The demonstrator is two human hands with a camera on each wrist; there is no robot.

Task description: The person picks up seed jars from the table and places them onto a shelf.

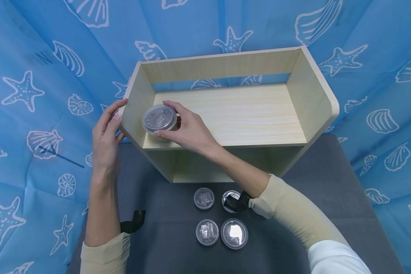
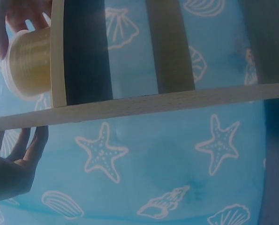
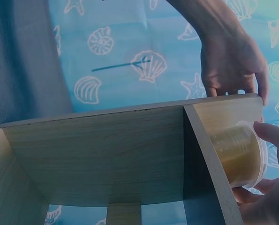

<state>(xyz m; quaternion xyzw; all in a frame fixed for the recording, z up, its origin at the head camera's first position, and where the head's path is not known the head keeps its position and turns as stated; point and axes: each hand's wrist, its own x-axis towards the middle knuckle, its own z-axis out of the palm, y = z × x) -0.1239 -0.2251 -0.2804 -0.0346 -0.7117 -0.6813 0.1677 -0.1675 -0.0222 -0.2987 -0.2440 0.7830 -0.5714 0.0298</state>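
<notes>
My right hand (image 1: 191,127) grips a round lidded plastic tub (image 1: 159,118) by its side, thumb and fingers around it. The tub is at the left end of the upper shelf (image 1: 226,114) of a pale wooden shelf unit (image 1: 320,89). In the right wrist view the amber-coloured tub (image 3: 237,154) stands against the shelf board, its clear lid outward. My left hand (image 1: 107,137) touches the outer side of the unit's left panel, with its fingers along the front edge. From the left wrist view, the left hand's fingers (image 2: 36,143) lie against that panel.
Several round lidded containers sit on the dark grey tabletop (image 1: 164,243) before the unit: one small (image 1: 203,198), one partly behind the right wrist strap (image 1: 230,198), one lower left (image 1: 207,232), one larger (image 1: 234,233). A blue shell-patterned curtain (image 1: 31,163) hangs behind.
</notes>
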